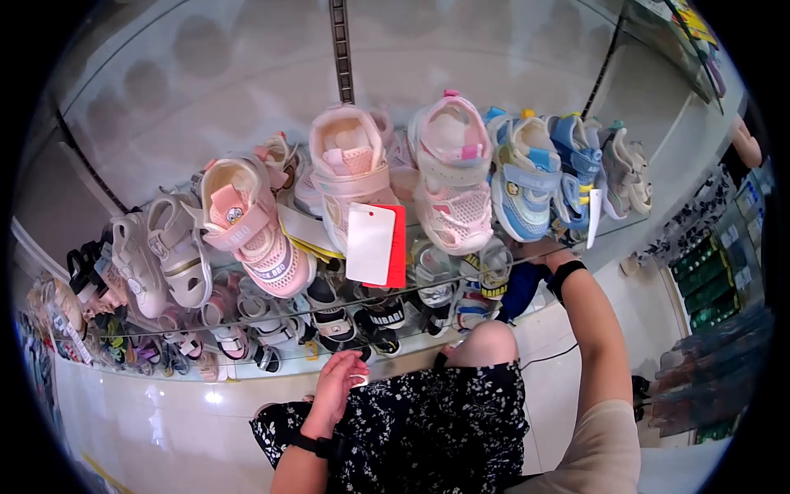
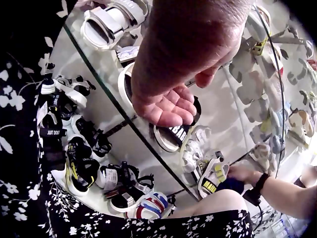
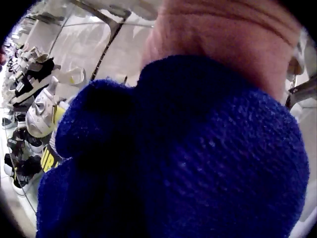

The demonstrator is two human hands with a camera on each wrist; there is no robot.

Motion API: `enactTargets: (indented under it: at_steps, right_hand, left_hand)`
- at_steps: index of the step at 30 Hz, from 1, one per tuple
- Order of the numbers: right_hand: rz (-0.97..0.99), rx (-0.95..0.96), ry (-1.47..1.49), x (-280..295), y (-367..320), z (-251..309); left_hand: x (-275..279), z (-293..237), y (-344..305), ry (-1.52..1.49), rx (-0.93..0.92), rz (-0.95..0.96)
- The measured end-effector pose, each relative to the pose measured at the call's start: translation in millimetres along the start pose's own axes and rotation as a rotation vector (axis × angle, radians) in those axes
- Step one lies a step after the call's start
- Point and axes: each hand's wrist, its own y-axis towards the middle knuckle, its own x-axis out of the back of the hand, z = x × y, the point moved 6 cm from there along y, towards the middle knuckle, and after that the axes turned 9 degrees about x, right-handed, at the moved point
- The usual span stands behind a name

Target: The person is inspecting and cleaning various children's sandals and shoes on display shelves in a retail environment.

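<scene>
My left hand (image 1: 336,389) hangs in front of the lower shelf, palm up with loosely bent fingers and nothing in it. In the left wrist view that hand (image 2: 166,101) overlaps a black sandal (image 2: 174,138) with white letters. At the right end of the shelves, my right hand (image 2: 241,174) grips a dark blue cloth (image 1: 520,292). The fuzzy cloth (image 3: 233,163) fills most of the right wrist view and hides the fingers. Beside it stands a pale sandal (image 2: 216,177) with yellow lettering.
A glass upper shelf carries pink children's shoes (image 1: 448,177), blue shoes (image 1: 527,181) and white ones (image 1: 177,247). A white and red price tag (image 1: 372,245) hangs over the glass edge. Several sandals (image 1: 333,321) line the shelf below. Clothes (image 1: 708,370) stand at the right.
</scene>
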Motion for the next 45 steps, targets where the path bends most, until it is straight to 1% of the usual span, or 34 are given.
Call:
enactTargets:
  at_steps: [1, 2, 4, 7, 8, 10, 12, 14, 16, 22, 23, 26, 29, 32, 35, 39, 42, 43, 45]
  right_hand:
    - [-0.007, 0.001, 0.03, 6, -9, 1]
    - [0.001, 0.042, 0.007, 13, -25, 5]
    - [-0.02, 0.037, 0.008, 33, -50, 22]
    - [-0.043, -0.133, 0.025, 43, -82, 45]
    - [-0.059, -0.102, -0.046, 37, -87, 51]
    - [-0.096, -0.052, 0.076, 19, -88, 66]
    - [-0.105, -0.034, 0.075, -2, -81, 77]
    - [-0.172, 0.008, 0.014, -30, -70, 75]
    - [-0.22, -0.109, 0.031, -44, -61, 73]
    - [-0.373, -0.164, 0.122, -40, -52, 79]
    - [-0.366, -0.196, 0.091, -40, -51, 82]
    - [-0.387, -0.165, 0.055, -40, -53, 85]
    - [-0.307, -0.153, 0.043, -41, -58, 82]
    - [-0.363, -0.091, 0.045, -46, -62, 80]
    - [-0.334, -0.034, 0.053, -37, -70, 91]
    - [-0.197, -0.252, 0.075, -19, -91, 97]
    - [-0.192, -0.196, -0.084, -13, -103, 93]
    - [-0.211, -0.182, -0.067, -1, -106, 105]
    - [-0.287, -0.055, 0.016, 33, -108, 149]
  left_hand:
    - [0, 1, 0, -0.004, -0.012, 0.011]
    - [2, 3, 2, -0.003, -0.021, 0.023]
    - [2, 2, 0, 0.012, -0.032, 0.031]
    - [0, 2, -1, 0.02, -0.037, 0.045]
    - [0, 2, -1, 0.021, -0.041, 0.044]
    - [0, 3, 1, 0.018, -0.041, 0.048]
    - [-1, 3, 2, 0.018, -0.044, 0.05]
    - [-1, 5, 2, 0.014, -0.036, 0.054]
    - [0, 2, 0, 0.009, -0.036, 0.048]
    - [2, 1, 4, 0.005, -0.044, 0.055]
    - [3, 3, 5, 0.007, -0.038, 0.059]
    - [2, 3, 3, 0.006, -0.025, 0.068]
    - [3, 2, 1, 0.0, -0.033, 0.073]
    - [4, 0, 0, -0.007, -0.031, 0.072]
    - [8, 0, -1, -0.023, -0.031, 0.071]
    - [10, -3, -5, -0.044, -0.052, 0.077]
    - [5, -7, -11, -0.037, -0.067, 0.094]
    - [2, -6, -12, -0.051, -0.086, 0.146]
    - [-1, -6, -13, -0.062, -0.103, 0.225]
